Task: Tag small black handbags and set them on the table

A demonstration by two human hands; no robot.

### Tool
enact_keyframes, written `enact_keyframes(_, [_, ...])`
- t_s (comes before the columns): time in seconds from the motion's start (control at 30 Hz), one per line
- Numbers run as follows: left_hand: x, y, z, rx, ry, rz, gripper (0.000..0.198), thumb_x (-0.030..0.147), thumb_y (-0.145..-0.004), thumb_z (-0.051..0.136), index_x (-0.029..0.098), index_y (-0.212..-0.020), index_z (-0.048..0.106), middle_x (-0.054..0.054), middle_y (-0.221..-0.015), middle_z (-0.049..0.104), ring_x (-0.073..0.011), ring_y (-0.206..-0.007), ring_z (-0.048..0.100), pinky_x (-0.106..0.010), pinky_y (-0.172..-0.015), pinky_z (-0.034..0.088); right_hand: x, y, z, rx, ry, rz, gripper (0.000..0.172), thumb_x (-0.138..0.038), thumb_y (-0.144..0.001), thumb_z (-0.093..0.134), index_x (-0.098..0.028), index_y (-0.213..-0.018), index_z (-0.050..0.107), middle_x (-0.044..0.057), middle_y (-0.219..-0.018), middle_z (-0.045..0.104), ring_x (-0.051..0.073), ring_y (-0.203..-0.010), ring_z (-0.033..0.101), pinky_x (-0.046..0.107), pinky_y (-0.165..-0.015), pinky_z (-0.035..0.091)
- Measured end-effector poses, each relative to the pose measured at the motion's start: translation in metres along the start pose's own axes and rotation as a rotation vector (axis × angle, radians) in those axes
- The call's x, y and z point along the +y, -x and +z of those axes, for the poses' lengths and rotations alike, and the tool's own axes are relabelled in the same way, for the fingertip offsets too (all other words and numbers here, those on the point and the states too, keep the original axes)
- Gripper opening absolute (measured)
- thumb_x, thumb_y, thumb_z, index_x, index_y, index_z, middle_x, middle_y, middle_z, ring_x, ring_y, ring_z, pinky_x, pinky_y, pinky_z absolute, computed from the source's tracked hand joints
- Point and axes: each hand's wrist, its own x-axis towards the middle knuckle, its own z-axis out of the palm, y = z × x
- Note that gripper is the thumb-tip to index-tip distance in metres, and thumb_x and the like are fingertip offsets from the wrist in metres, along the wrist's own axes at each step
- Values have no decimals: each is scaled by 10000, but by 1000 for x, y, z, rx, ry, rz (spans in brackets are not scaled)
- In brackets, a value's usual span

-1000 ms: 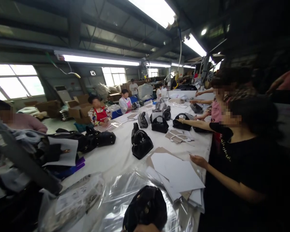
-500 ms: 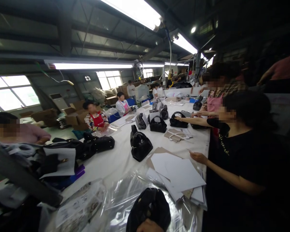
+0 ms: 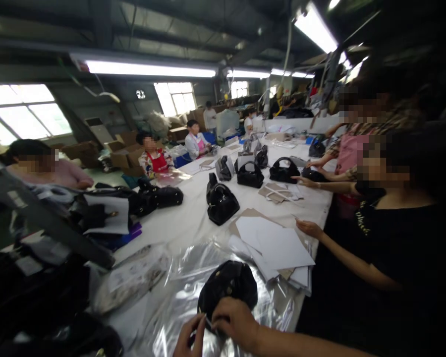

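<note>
A small black handbag (image 3: pixel 227 290) with gold studs lies on clear plastic wrap (image 3: pixel 188 307) at the near end of a long white table (image 3: pixel 186 228). My right hand (image 3: pixel 236 322) rests on the bag's near side with its fingers curled on it. My left hand (image 3: pixel 188 339) comes up from the bottom edge, its fingertips pinched at the bag's lower edge. What the fingers pinch is too small to make out.
A stack of white and brown card sheets (image 3: pixel 275 248) lies right of the bag, with a co-worker's hand (image 3: pixel 309 228) on it. More black handbags (image 3: pixel 221 203) stand along the table. Several people work on both sides. A dark pile of bags and paper (image 3: pixel 107 213) fills the left.
The view has tipped down and both my hands have come into sight at the black handbag. Before, only a sliver of a hand showed below the bag.
</note>
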Motion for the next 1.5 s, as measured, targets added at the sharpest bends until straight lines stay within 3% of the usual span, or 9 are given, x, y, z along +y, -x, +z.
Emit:
enact_keyframes(0.1, [0,5,-1,-113,-8,-3,382,521,-730,659,187,-901,726,-91,-976,705,-283,-986,631,-371,-809,538,-14,5,-5,12,-202,119,159,-317,-773,646,-195,-796,745,31,-804,721,166,-776,641,279,-760,467])
enact_keyframes(0.27, [1,10,-1,-83,-26,-19,272,407,-824,594,169,-886,710,-71,-900,694,-187,-864,638,-286,-734,512,-8,3,2,-22,-656,473,371,-429,-672,752,-139,-901,716,63,-796,715,161,-718,650,286,-694,511])
enact_keyframes(0.43, [3,17,2,-74,-86,-21,207,346,-835,588,179,-867,706,-48,-861,684,-163,-820,630,-260,-688,486,1,9,5,5,-730,557,389,-415,-655,787,-152,-936,731,85,-938,714,169,-804,655,267,-694,527])
enact_keyframes(0.7, [0,17,3,-56,-136,23,203,324,-843,566,184,-860,712,-54,-850,687,-163,-800,619,-264,-671,485,-8,3,3,16,-645,536,401,-438,-619,804,-150,-894,752,93,-917,725,193,-793,657,299,-697,532])
enact_keyframes(0.97, [0,16,5,-36,-96,-20,214,338,-837,584,177,-849,725,-57,-847,704,-175,-816,631,-276,-685,489,-7,4,7,29,-597,496,375,-443,-642,786,-154,-880,750,84,-890,737,207,-827,667,329,-770,525])
enact_keyframes(1.13, [3,27,22,61,-59,-41,229,329,-859,561,188,-921,730,-71,-912,716,-195,-869,643,-326,-774,510,-3,5,14,142,-514,417,365,-460,-657,760,-157,-860,742,83,-882,739,226,-859,667,371,-832,516])
enact_keyframes(1.3, [2,42,44,103,-13,-35,269,247,-885,512,175,-1071,692,-99,-1035,684,-196,-992,624,-364,-924,484,-4,3,22,240,-413,368,373,-487,-673,726,-144,-820,720,96,-835,734,227,-803,667,369,-792,525])
enact_keyframes(1.4, [1,40,40,37,-5,-62,271,274,-878,530,183,-1073,694,-95,-1030,683,-200,-991,624,-355,-895,497,-3,2,16,170,-359,322,342,-471,-741,675,-149,-852,716,91,-864,733,225,-819,670,358,-798,526])
enact_keyframes(1.5, [0,30,21,7,-20,-64,261,305,-869,550,198,-1053,699,-86,-1052,689,-204,-992,627,-340,-853,508,5,5,-5,34,-207,181,295,-424,-838,591,-183,-953,718,76,-961,728,222,-892,669,364,-850,519])
